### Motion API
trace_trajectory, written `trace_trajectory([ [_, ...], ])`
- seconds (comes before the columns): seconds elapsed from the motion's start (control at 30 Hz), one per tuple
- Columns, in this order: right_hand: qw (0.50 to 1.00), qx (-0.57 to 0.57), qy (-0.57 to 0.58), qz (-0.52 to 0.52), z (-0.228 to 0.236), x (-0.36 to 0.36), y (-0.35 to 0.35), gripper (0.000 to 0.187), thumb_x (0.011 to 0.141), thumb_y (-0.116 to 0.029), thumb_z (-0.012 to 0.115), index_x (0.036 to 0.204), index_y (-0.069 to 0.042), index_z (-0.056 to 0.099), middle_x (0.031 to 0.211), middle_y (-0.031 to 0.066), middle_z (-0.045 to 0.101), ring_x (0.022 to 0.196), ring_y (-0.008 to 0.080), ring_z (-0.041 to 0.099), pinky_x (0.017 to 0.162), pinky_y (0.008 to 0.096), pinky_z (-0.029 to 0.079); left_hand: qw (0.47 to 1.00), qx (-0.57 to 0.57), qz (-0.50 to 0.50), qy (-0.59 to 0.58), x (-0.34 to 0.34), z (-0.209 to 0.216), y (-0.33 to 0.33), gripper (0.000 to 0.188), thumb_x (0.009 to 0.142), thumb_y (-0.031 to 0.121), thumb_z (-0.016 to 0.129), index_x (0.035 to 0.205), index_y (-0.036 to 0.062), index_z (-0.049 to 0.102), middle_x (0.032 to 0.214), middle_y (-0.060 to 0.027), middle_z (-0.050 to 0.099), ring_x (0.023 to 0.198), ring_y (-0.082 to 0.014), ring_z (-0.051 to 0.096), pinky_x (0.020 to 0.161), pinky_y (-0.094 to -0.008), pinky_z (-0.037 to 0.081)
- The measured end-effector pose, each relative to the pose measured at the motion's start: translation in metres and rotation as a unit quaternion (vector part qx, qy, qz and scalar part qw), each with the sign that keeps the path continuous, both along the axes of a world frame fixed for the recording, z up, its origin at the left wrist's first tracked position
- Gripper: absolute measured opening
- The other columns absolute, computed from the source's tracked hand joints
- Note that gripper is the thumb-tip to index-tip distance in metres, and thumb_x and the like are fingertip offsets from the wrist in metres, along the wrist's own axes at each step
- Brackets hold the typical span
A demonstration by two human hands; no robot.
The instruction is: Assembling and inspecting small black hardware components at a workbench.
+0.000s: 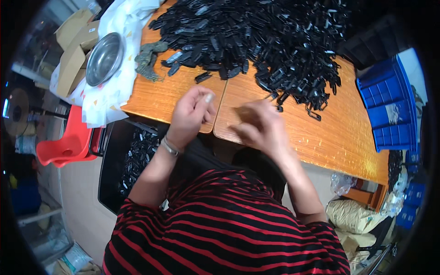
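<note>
My left hand (195, 112) hovers over the near edge of the wooden table (348, 142), its fingers curled in and the thumb pressed against them. Whatever lies in that grip, if anything, is hidden. To its right, my right hand (263, 123) is smeared by motion, so its fingers cannot be read clearly. Beyond both hands spreads a large heap of small, oblong black plastic pieces (247, 41). One loose black piece (203, 77) lies just past my left hand. A few frame-shaped pieces (314, 115) lie at the heap's near right edge.
A metal bowl (104, 59) and an open cardboard box (75, 57) stand at the far left, beside a crumpled camouflage cloth (149, 59). Below sits a black bin (112, 151) of black pieces near a red chair (68, 142). Blue crates (389, 101) stand at the right.
</note>
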State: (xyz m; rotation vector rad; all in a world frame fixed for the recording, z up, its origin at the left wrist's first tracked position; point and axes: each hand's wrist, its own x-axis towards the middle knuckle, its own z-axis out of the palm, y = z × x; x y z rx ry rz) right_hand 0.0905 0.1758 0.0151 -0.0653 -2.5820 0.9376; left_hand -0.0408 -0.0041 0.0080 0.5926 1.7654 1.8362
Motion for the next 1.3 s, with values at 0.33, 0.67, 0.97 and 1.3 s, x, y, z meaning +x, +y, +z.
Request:
trace_trajectory([
  [0.33, 0.966, 0.202, -0.080, -0.141, -0.007, 0.015, 0.049, 0.024, 0.079, -0.007, 0.072, 0.102, -0.002, 0.065, 0.096, 0.0162, 0.059, 0.081, 0.0365, 0.064, 0.069, 0.0436, 0.051, 0.811, -0.331, 0.113, 0.469, -0.064, -0.014, 0.018, 0.025, 0.080, 0.018, 0.074, 0.102, 0.0081, 0.068, 0.095, -0.0117, 0.065, 0.087, -0.0319, 0.065, 0.072, -0.0413, 0.051],
  [0.67, 0.995, -0.050, 0.074, -0.035, 0.008, -0.024, 0.001, 0.020, 0.087, -0.004, 0.066, 0.105, 0.000, 0.057, 0.099, 0.0157, 0.059, 0.083, 0.0295, 0.064, 0.071, 0.0361, 0.052, 0.976, -0.055, -0.033, 0.207, -0.035, -0.017, 0.012, 0.026, 0.095, 0.015, 0.062, 0.116, 0.0008, 0.058, 0.083, -0.0015, 0.063, 0.069, -0.0062, 0.056, 0.061, -0.0236, 0.047],
  [0.97, 0.967, -0.242, 0.072, -0.034, 0.000, -0.037, -0.026, 0.020, 0.092, -0.007, 0.064, 0.109, 0.001, 0.056, 0.096, 0.0093, 0.063, 0.084, 0.0143, 0.064, 0.070, 0.0262, 0.051, 0.936, 0.220, -0.099, -0.258, 0.006, -0.004, 0.016, 0.028, 0.100, 0.013, 0.053, 0.126, 0.0012, 0.054, 0.087, -0.0009, 0.063, 0.063, -0.0028, 0.048, 0.057, -0.0163, 0.041],
  [1.3, 0.932, -0.359, 0.028, -0.033, -0.006, -0.028, -0.025, 0.018, 0.094, -0.003, 0.061, 0.111, 0.002, 0.056, 0.094, 0.0043, 0.064, 0.082, 0.0090, 0.063, 0.074, 0.0230, 0.051, 0.989, 0.142, -0.036, 0.024, 0.005, -0.012, 0.021, 0.023, 0.095, 0.005, 0.061, 0.116, -0.0014, 0.060, 0.091, 0.0012, 0.063, 0.076, 0.0000, 0.053, 0.063, -0.0155, 0.043],
])
